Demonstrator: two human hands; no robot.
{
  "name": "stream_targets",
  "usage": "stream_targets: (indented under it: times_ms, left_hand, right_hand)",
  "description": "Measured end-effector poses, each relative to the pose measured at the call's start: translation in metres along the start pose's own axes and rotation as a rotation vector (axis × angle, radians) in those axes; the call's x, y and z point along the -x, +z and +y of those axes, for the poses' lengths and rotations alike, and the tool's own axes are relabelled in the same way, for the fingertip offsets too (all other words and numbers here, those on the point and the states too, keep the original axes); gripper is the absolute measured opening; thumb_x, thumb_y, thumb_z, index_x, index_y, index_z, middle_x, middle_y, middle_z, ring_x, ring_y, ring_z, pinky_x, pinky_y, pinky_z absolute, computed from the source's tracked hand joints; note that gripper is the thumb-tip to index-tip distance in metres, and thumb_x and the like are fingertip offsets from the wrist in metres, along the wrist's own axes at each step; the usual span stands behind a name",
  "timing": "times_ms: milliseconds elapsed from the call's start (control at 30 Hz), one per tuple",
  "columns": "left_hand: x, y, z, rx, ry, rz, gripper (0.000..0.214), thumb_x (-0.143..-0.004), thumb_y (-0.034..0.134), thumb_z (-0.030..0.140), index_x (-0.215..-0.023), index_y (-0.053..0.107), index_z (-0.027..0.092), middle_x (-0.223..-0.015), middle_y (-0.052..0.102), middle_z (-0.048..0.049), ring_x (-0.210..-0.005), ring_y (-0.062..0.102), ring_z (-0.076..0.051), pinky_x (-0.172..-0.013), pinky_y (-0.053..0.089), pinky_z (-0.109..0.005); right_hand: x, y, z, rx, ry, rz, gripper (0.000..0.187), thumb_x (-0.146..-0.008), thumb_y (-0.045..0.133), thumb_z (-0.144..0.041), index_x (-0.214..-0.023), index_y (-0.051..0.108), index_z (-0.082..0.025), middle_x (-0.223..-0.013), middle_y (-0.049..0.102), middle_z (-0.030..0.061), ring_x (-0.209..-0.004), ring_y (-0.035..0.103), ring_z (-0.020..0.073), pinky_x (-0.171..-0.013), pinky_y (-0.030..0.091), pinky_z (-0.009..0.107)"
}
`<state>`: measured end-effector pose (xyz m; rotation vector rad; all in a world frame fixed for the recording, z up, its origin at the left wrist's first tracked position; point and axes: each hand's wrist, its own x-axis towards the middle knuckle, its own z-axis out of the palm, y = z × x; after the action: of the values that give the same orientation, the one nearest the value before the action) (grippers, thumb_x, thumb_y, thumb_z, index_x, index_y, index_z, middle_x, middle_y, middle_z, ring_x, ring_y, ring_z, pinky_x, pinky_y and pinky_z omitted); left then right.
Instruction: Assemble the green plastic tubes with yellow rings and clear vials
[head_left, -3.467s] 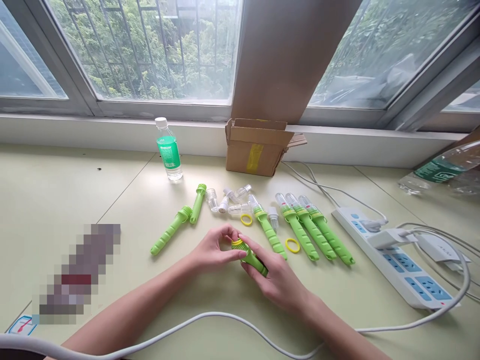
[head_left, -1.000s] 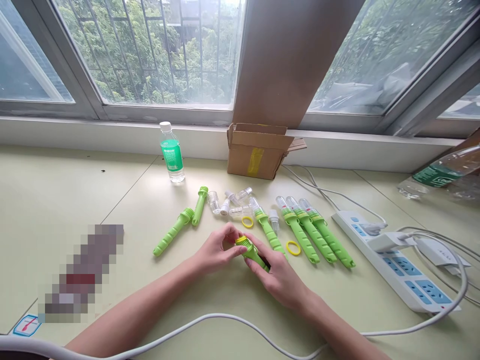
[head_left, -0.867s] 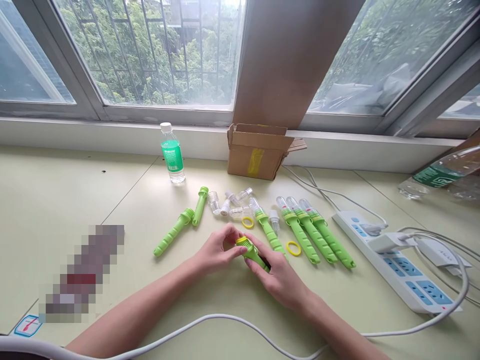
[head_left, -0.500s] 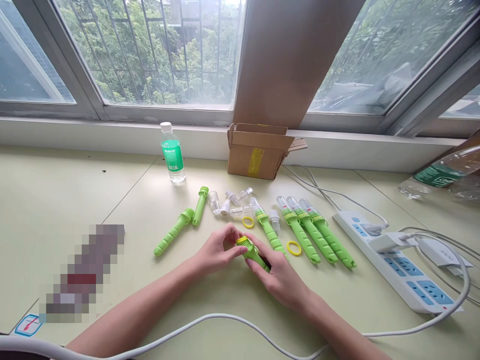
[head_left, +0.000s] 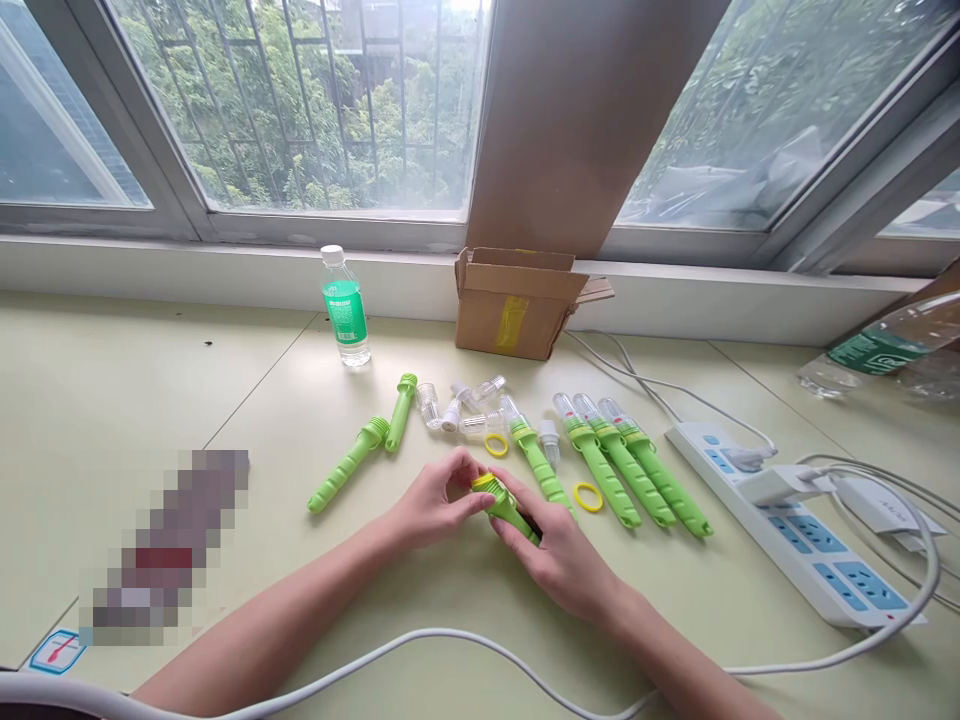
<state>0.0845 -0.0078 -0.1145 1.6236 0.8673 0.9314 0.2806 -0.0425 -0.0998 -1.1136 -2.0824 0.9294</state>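
My right hand (head_left: 559, 555) grips a green ribbed plastic handle (head_left: 504, 507) just above the table. My left hand (head_left: 430, 503) pinches the yellow ring (head_left: 478, 483) at the handle's top end. To the right lie several green handles with clear tubes fitted (head_left: 626, 467). Two bare green handles (head_left: 347, 463) lie to the left. Loose clear tubes (head_left: 457, 405) and two yellow rings (head_left: 586, 495) are spread on the table behind my hands.
A green-labelled water bottle (head_left: 345, 308) and an open cardboard box (head_left: 512, 299) stand by the window sill. A white power strip (head_left: 795, 531) with cables lies at the right. A white cable (head_left: 420, 637) crosses the table's near edge. Another bottle (head_left: 877, 350) lies at far right.
Nearly nothing has moved; both hands stay on the green handle and its yellow ring, with only slight finger shifts.
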Motion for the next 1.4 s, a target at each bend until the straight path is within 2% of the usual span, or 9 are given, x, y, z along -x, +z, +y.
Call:
stream_targets:
  times_ms: [667,1400]
  left_hand:
    - [0.0003,0.0008,0.0009,-0.062,0.021,-0.021,0.029,-0.086,0.060,0.044,-0.085,0.048,0.017,-0.080,0.054,0.0003,-0.074,0.052,-0.012,-0.069,0.045,-0.026]
    - [0.0008,0.0001,0.0017,-0.129,0.012,-0.048,0.025,-0.089,0.056,0.041,-0.090,0.049,0.016,-0.081,0.055,-0.0011,-0.074,0.051,-0.013,-0.069,0.044,-0.028]
  right_hand:
    - [0.0008,-0.0008,0.0017,0.052,0.059,-0.024,0.056,-0.095,0.049,-0.029,-0.148,0.033,-0.027,-0.143,0.051,0.0059,-0.130,0.050,0.0226,-0.108,0.044,0.039]
    - [0.0000,-0.0006,0.0046,0.075,0.056,-0.032,0.056,-0.096,0.048,-0.030,-0.149,0.033,-0.025,-0.147,0.045,0.0063,-0.135,0.044,0.0237,-0.111,0.041,0.040]
